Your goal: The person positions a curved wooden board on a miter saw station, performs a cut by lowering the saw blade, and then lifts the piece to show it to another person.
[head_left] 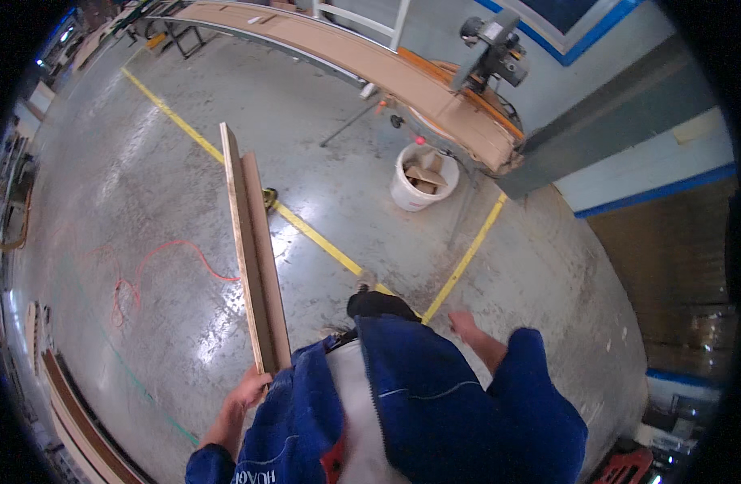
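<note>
My left hand (251,387) is closed round the near end of a bundle of long, narrow wooden boards (253,258). The boards stand on edge beside my left side and stretch away from me over the floor. At least two pieces show, one a little shorter than the other, and a pale layered edge faces left. My right hand (465,325) hangs out from my right side, away from any object. It is small and blurred here, so how its fingers are bent is unclear. My blue jacket sleeves cover parts of both arms.
A long cardboard-covered bench (338,52) carries a chop saw (495,52). Below it stands a white bucket (411,194) holding offcuts. An orange cord (177,244) and yellow lines (322,240) cross the grey floor. More long boards (84,419) lie at the lower left.
</note>
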Tool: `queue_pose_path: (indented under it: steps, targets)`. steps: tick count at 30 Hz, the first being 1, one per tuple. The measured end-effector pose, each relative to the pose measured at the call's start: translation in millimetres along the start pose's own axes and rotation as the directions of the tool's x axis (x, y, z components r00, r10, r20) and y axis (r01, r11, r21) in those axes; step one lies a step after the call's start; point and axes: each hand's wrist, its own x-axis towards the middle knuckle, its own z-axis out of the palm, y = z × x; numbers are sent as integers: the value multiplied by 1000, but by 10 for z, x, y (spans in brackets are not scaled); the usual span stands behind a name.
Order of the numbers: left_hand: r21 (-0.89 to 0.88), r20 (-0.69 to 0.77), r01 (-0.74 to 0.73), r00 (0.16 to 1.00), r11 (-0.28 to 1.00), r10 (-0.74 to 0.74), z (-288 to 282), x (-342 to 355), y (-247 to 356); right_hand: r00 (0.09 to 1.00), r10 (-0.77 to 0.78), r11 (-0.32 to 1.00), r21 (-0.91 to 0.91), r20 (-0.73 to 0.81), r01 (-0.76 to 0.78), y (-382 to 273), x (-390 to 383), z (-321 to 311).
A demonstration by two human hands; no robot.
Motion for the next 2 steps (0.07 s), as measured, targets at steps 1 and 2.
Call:
queue_pose_path:
  steps: [1, 2]
  targets:
    - [29, -37, 59, 998, 998, -58, -33, -21, -79, 992, 102, 933, 337, 80, -123, 77, -239, 236]
    - [51, -81, 139, 988, 989, -135, -52, -142, -188, 996, -46, 993, 108, -82, 55, 62, -436, 487]
